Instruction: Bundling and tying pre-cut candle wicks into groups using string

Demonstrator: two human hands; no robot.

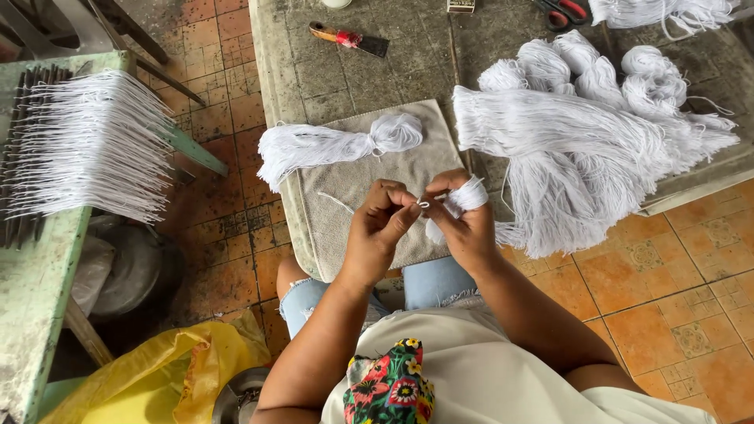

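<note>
Both hands meet over the near edge of the cloth (353, 184) on the low table (290, 78). The left hand (377, 228) pinches a loop of thread (423, 205) between thumb and forefinger; the right hand (463, 224) is closed around a small tassel (463, 196), its fingertips pressed to the same loop. A finished bundle (330, 145) lies just beyond on the cloth, well apart from the hands. The big heap (581, 149) crowds the right side, spilling over the table edge beside the right wrist. Farther back lie a scraper (349, 39) and scissors (561, 12). Left, across tiled floor (228, 220), strands drape a green bench (31, 290).
</note>
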